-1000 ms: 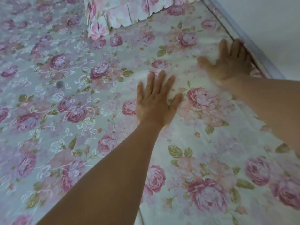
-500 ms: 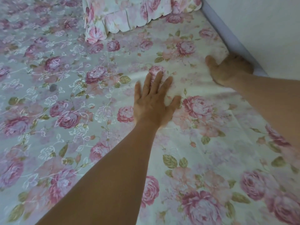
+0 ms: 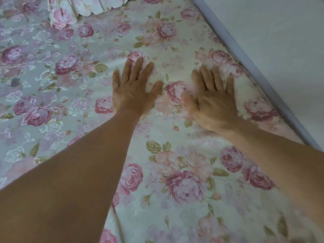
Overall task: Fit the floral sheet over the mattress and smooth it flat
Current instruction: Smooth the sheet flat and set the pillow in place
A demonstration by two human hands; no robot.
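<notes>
left hand [image 3: 132, 91], right hand [image 3: 213, 100] flat, floral sheet [image 3: 184, 181] smooth

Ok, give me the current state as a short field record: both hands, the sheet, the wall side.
left hand: flat, fingers spread, palm down on the sheet
right hand: flat, palm down, blurred, beside the wall edge
pink rose-print floral sheet: spread over the mattress, soft wrinkles near the hands
grey-lilac edge strip: runs along the white wall
ruffled floral pillow: top of view
</notes>
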